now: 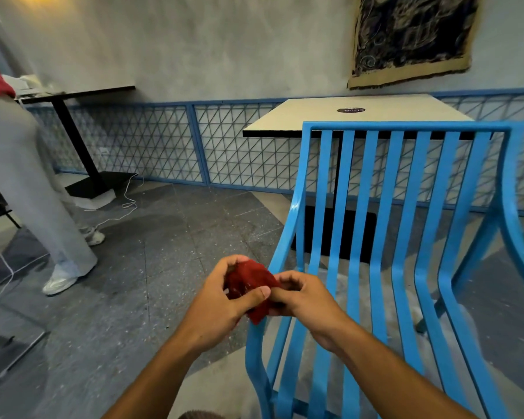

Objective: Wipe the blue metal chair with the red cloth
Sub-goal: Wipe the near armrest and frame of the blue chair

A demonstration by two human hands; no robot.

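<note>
The blue metal chair (375, 225) with slatted back and seat fills the right half of the view, its back facing the wall. A small crumpled red cloth (248, 282) hangs in the air just left of the chair's left edge, above the floor. My left hand (224, 300) grips the cloth from the left, thumb across its front. My right hand (303, 294) pinches the cloth's right side with curled fingers. The cloth does not touch the chair.
A white-topped table (291, 122) stands behind the chair against a blue lattice rail (152, 140). Another person (28, 182) stands at the left near a black pedestal table (73, 95). A white cable (124, 204) trails on the grey tiled floor.
</note>
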